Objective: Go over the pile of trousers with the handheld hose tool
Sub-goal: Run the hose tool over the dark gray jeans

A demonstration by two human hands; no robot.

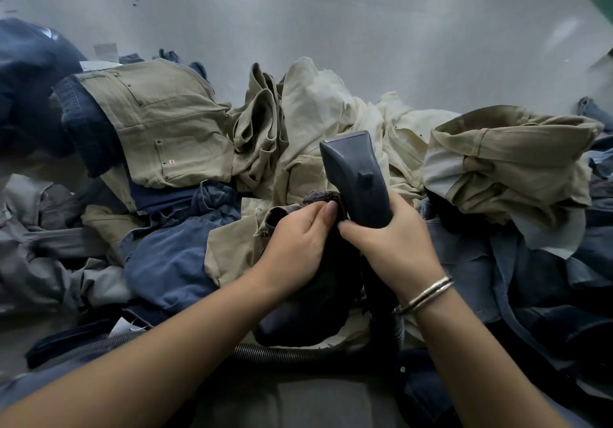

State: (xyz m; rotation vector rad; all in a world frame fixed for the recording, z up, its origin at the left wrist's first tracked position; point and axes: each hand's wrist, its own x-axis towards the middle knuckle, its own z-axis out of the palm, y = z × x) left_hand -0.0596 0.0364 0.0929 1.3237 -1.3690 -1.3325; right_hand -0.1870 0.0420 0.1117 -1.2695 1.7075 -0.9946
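The right hand point(393, 245) wraps its fingers around the handle of the dark hose tool point(356, 175), whose flat nozzle points away from the hand, over the cream trousers point(318, 102). The ribbed hose point(272, 354) runs below both wrists, near the body. The left hand point(298, 241) pinches a fold of dark cloth point(323, 198) between thumb and fingers, just beside the tool handle and touching it. The pile of trousers point(172, 135) spreads beyond and on both sides of the hands, khaki ones to the left and right, blue ones nearer.

I think the risk is here: the pinched cloth is very close to the tool, so it may be drawn in or caught. Also the hose may drag trousers off the pile.
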